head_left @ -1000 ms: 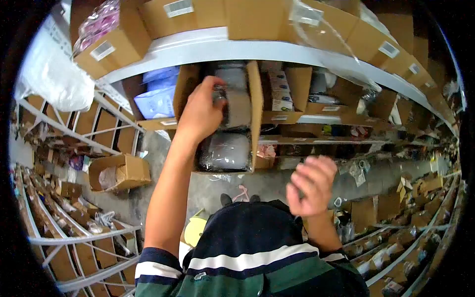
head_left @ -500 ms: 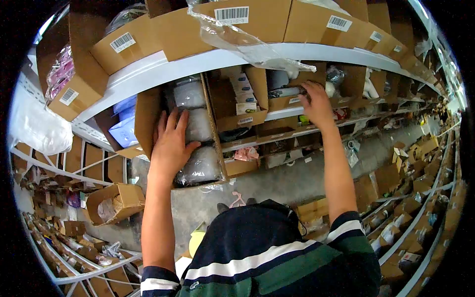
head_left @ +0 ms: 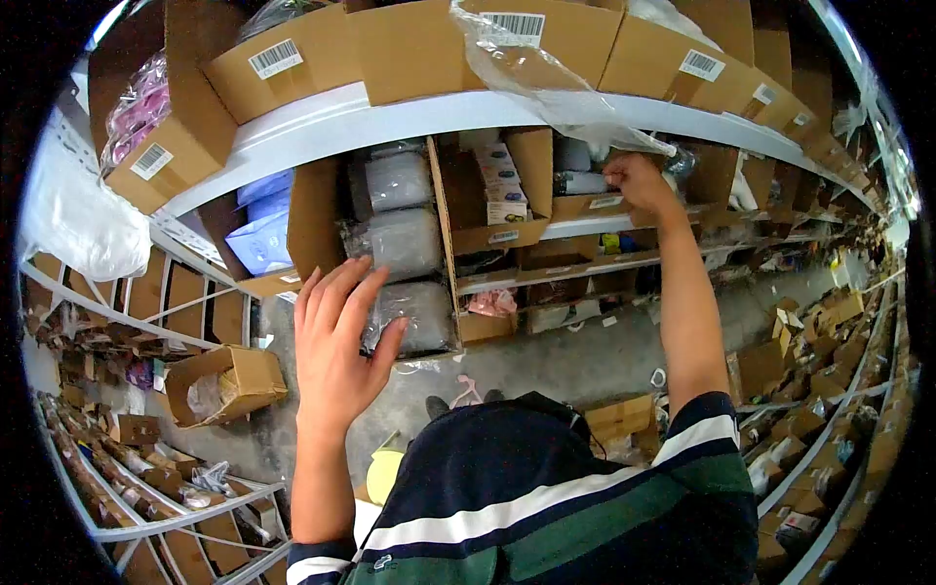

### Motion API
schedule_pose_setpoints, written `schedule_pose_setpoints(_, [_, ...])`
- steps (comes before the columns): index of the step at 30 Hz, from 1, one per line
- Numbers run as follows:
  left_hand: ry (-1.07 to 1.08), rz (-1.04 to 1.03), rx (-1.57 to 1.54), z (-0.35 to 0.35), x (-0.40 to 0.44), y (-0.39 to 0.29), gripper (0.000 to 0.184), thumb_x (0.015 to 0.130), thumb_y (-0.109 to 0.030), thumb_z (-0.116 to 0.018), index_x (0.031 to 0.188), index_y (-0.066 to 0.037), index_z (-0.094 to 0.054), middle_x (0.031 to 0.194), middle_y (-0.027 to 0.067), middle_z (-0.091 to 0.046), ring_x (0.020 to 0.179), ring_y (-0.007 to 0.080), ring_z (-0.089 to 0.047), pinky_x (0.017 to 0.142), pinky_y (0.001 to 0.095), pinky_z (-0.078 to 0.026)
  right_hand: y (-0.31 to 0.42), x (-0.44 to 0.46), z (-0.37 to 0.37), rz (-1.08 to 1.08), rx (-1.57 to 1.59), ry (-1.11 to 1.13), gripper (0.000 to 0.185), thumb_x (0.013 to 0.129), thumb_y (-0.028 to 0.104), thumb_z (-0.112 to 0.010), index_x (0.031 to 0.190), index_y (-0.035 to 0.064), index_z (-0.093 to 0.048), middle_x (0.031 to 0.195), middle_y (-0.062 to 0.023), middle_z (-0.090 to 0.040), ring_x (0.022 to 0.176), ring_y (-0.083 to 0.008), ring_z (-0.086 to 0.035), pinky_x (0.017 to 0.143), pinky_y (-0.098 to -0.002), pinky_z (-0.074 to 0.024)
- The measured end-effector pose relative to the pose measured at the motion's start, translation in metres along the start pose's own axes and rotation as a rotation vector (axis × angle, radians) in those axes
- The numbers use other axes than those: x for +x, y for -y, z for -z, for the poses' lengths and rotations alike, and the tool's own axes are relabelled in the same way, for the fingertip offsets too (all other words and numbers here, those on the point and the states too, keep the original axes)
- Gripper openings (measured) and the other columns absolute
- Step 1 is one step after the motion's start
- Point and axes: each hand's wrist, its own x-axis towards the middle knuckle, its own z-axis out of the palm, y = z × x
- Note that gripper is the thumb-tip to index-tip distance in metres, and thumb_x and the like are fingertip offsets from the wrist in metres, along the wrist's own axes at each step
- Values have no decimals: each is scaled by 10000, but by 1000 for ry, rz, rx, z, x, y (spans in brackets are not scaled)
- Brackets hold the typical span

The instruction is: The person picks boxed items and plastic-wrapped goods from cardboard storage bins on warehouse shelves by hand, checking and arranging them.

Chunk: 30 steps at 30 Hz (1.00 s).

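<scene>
My left hand (head_left: 341, 336) has its fingers spread, in front of the near left corner of a cardboard box holding grey bundles in clear plastic (head_left: 405, 244). It grips nothing; I cannot tell whether the fingertips touch the nearest bundle. Farther right, my right hand (head_left: 641, 182) reaches into a shelf box (head_left: 585, 206) with a barcode label. Its fingers are curled together at the right end of a grey plastic-wrapped packet (head_left: 582, 182). What lies between those fingertips is hidden.
A box of small white cartons (head_left: 502, 185) stands between my hands. Above runs a white shelf beam (head_left: 409, 115) with a clear plastic sheet (head_left: 546, 102) hanging over it. Blue packs (head_left: 261, 239) sit at left; an open carton (head_left: 258, 375) is lower left.
My left hand has drawn back toward me from over the grey bundles. My right hand's fingers have gone from spread to curled. The whole view has shifted slightly.
</scene>
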Motion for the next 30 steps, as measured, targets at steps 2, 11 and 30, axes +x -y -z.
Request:
schedule_pose_setpoints(2, [-35, -6, -24, 3, -1, 1, 485, 750, -118, -749, 1211, -56, -613, 1284, 141, -593, 1201, 356, -534, 1091, 507, -355, 14, -5, 5, 6, -60, -137, 211, 864, 164, -651, 1030, 47, -708, 1046, -212, -681, 1006, -397, -638, 900, -460, -496])
schedule_pose_setpoints(11, [-188, -200, -246, 16, -15, -4, 469, 642, -71, -809, 1087, -50, -662, 1159, 157, -643, 981, 328, -646, 894, 469, -506, 85, -121, 19, -55, 525, -800, 190, 958, 176, -618, 1009, -6, -635, 900, -39, -653, 843, -132, -576, 814, -286, -467])
schedule_pose_setpoints(30, [175, 41, 125, 32, 0, -13, 876, 587, -255, -840, 1369, -77, -488, 1271, 146, -523, 1157, 350, -503, 984, 491, -393, 236, -212, -87, 46, 1340, -103, 271, 993, 148, -535, 1196, -26, -581, 969, -163, -696, 743, -162, -649, 643, -266, -510])
